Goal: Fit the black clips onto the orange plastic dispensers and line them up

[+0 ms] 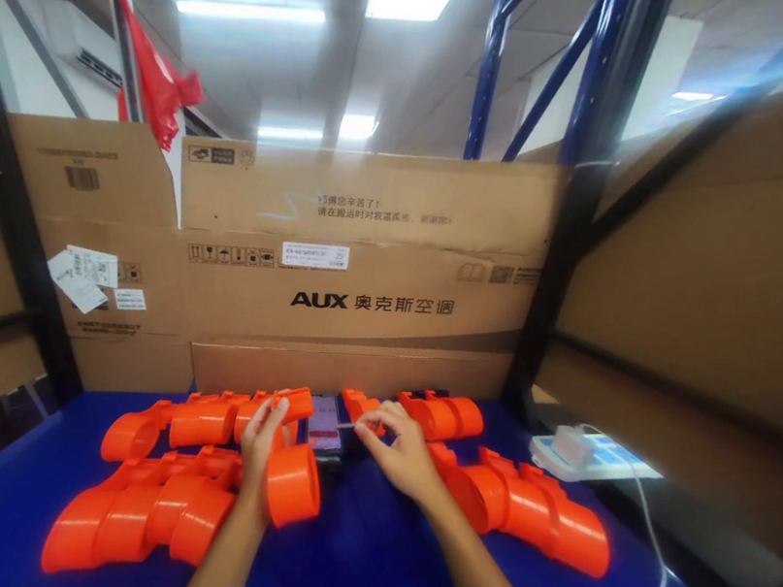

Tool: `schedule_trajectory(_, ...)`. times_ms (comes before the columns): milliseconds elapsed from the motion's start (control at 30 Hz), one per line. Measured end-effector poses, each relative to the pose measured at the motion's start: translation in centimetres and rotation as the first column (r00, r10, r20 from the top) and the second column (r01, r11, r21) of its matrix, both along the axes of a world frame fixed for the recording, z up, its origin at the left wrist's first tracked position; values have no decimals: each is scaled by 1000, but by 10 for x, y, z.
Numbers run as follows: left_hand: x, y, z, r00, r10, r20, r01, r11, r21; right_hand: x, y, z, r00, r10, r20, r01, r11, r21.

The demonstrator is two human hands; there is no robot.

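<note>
My left hand (262, 450) is closed around an orange plastic part (293, 485) with a short, tube-like ring and a flat arm on top. My right hand (398, 449) pinches a thin, slender stick-like tool (345, 426) whose tip points left towards that part. Whether the tip touches it I cannot tell. Behind and between the two hands stands a phone (324, 410) with a lit screen. Like parts lie in rows on both sides: orange parts (126, 515) by my left forearm, and more orange parts (533, 508) to the right of my right forearm.
A blue table surface (360, 573) lies beneath everything. Cardboard panels (376, 286) wall off the back and sides, between dark rack posts (551, 279). At the right edge sits a power strip (592, 452) with a plug and a white cable (646, 510).
</note>
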State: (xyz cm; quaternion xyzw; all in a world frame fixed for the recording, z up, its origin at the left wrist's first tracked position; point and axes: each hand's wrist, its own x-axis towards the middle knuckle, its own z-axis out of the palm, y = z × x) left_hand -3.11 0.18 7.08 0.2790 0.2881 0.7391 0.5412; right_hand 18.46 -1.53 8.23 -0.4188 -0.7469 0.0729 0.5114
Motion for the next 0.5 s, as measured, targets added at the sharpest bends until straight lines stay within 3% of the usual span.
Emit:
schedule_trajectory(167,-1,-8,11,993,-4,118,4,1000,4,-14,-4,-3,942,104,318,-96,995,-39)
schedule_trajectory(500,-3,-11,16,987,-31,155,34,999,-14,-25,11,-8,884,78,461,-3,987,-161)
